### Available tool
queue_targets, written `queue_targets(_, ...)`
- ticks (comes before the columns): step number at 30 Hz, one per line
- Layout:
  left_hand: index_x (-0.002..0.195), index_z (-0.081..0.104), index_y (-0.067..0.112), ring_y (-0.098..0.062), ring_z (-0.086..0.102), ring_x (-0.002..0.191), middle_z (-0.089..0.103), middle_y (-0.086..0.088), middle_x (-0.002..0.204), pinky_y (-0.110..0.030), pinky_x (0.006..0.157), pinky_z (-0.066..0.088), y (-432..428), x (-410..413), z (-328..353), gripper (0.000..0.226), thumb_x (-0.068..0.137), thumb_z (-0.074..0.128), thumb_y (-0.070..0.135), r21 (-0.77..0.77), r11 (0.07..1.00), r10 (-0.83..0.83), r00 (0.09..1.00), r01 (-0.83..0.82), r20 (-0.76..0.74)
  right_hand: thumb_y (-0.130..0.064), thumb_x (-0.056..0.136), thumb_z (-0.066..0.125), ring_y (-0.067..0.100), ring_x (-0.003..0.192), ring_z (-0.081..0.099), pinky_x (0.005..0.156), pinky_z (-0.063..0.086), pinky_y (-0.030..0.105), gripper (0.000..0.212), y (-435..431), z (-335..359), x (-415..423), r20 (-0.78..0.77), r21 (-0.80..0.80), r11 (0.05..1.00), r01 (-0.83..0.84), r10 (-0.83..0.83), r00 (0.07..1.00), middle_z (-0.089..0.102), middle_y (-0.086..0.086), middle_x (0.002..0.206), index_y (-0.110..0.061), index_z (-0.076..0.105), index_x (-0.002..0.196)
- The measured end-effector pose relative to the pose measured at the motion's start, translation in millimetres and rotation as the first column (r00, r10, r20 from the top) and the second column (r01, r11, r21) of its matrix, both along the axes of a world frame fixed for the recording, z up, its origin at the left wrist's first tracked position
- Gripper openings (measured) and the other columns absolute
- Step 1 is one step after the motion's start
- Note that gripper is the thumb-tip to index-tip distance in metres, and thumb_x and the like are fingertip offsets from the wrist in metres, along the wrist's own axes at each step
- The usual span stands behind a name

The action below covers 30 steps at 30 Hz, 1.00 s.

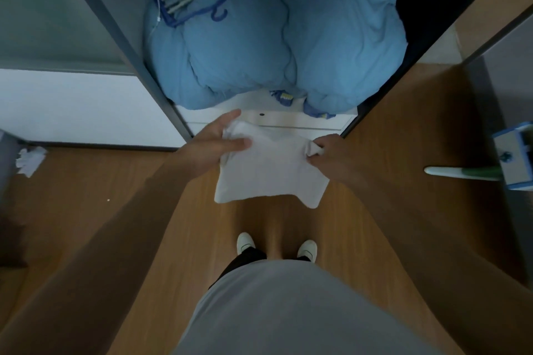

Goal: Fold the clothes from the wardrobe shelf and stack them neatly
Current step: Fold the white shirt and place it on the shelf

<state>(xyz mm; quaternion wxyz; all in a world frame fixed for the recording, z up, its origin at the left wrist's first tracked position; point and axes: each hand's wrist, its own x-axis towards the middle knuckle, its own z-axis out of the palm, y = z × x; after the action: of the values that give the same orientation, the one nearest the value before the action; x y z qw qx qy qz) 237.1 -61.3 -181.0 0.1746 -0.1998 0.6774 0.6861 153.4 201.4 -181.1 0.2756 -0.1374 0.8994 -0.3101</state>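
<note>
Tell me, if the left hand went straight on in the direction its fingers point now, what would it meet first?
The left hand holds the white garment and its fingers point up and right, toward the wardrobe. It would probably meet the white drawer front first, then the blue duvet above it; depth is unclear.

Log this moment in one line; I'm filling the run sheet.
both hands hold white cloth | mid-air before wardrobe | blue duvet inside
</note>
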Motion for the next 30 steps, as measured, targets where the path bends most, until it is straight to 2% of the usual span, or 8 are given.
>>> queue_targets(5, 0.158, 0.009, 0.028, -0.018, 0.043, 0.134, 0.038, 0.005, 0.151, -0.027, 0.106, 0.038, -8.9, -9.8, 11.9, 0.116, 0.073, 0.088, 0.03, -0.492, 0.776, -0.383, 0.915, 0.394, 0.129, -0.015, 0.094, 0.063, 0.008, 0.06, 0.047, 0.049, 0.031, 0.02, 0.032, -29.4, 23.7, -11.1, -0.044, 0.047, 0.996, -0.081, 0.083, 0.996, 0.052, 0.0, 0.067, -0.013, 0.053, 0.064)
queue_targets(7, 0.152, 0.031, 0.021, -0.022, 0.047, 0.13, 0.046, -0.001, 0.146, -0.026, 0.103, 0.038, -16.3, -14.8, 18.6, 0.086, 0.081, 0.08, 0.026, -0.664, 0.647, -0.409, 0.906, 0.374, 0.112, -0.021, 0.095, 0.063, 0.012, 0.068, 0.052, 0.053, 0.033, 0.024, 0.025, -39.6, 35.8, -16.7, -0.054, 0.051, 0.992, -0.119, 0.122, 0.991, 0.056, 0.0, 0.073, -0.011, 0.061, 0.072)
queue_targets(10, 0.093, 0.065, 0.029, -0.02, 0.063, 0.098, 0.068, -0.001, 0.108, -0.028, 0.075, 0.048, -42.1, -20.5, 42.2, 0.015, 0.082, 0.073, 0.033, -0.786, 0.556, -0.379, 0.924, 0.272, 0.051, -0.038, 0.097, 0.06, 0.016, 0.086, 0.056, 0.065, 0.04, 0.024, 0.026, -53.3, 55.6, -28.8, -0.114, 0.114, 0.976, -0.186, 0.199, 0.973, 0.058, -0.001, 0.089, -0.024, 0.054, 0.075)
queue_targets(13, 0.074, 0.066, 0.029, -0.018, 0.063, 0.084, 0.066, 0.005, 0.088, -0.035, 0.074, 0.053, -73.0, -30.2, 76.1, 0.028, 0.064, 0.063, 0.055, -0.822, 0.549, -0.285, 0.958, 0.152, -0.013, -0.054, 0.095, 0.054, 0.017, 0.098, 0.055, 0.081, 0.043, 0.033, 0.035, -70.1, 76.5, -44.9, -0.276, 0.204, 0.962, -0.182, 0.235, 0.932, 0.052, -0.001, 0.104, -0.022, 0.051, 0.082)
queue_targets(16, 0.106, 0.067, 0.019, -0.021, 0.057, 0.104, 0.059, 0.004, 0.113, -0.041, 0.096, 0.048, -99.1, -46.1, 106.4, 0.063, 0.065, 0.055, 0.065, -0.87, 0.491, -0.245, 0.966, 0.051, -0.081, -0.063, 0.093, 0.05, 0.013, 0.095, 0.052, 0.078, 0.039, 0.033, 0.042, -88.2, 100.9, -58.6, -0.461, 0.213, 0.972, -0.104, 0.193, 0.866, 0.054, -0.009, 0.105, -0.022, 0.059, 0.095)
queue_targets(21, 0.123, 0.065, 0.014, -0.008, 0.047, 0.11, 0.052, 0.004, 0.133, -0.017, 0.091, 0.033, -134.3, -81.1, 144.1, 0.033, 0.095, 0.062, 0.031, -0.822, 0.559, -0.312, 0.892, -0.106, -0.327, -0.056, 0.09, 0.062, 0.01, 0.043, 0.059, 0.041, 0.04, 0.023, 0.043, -113.5, 145.6, -95.2, -0.336, -0.289, 0.955, 0.066, -0.166, 0.927, 0.059, -0.001, 0.07, -0.016, 0.05, 0.079)
queue_targets(26, 0.096, 0.071, 0.012, -0.017, 0.06, 0.073, 0.069, -0.007, 0.092, -0.005, 0.054, 0.041, -162.2, -124.8, 190.0, 0.021, 0.099, 0.06, 0.03, -0.815, 0.562, -0.335, 0.862, -0.141, -0.381, -0.04, 0.097, 0.06, 0.009, 0.034, 0.052, 0.033, 0.037, 0.019, 0.031, -135.9, 185.3, -146.1, -0.232, -0.523, 0.84, 0.145, -0.304, 0.924, 0.059, 0.007, 0.068, -0.01, 0.05, 0.095)
queue_targets(30, 0.066, 0.06, 0.017, 0.004, 0.052, 0.043, 0.062, 0.01, 0.054, -0.011, 0.044, 0.039, -178.2, -171.1, 229.1, 0.034, 0.099, 0.061, 0.026, -0.729, 0.628, -0.213, 0.84, -0.274, -0.499, -0.033, 0.1, 0.056, 0.021, 0.042, 0.064, 0.037, 0.051, 0.028, 0.025, -155.3, 219.5, -193.4, -0.207, -0.688, 0.718, 0.104, -0.332, 0.92, 0.063, 0.015, 0.081, -0.009, 0.049, 0.101)
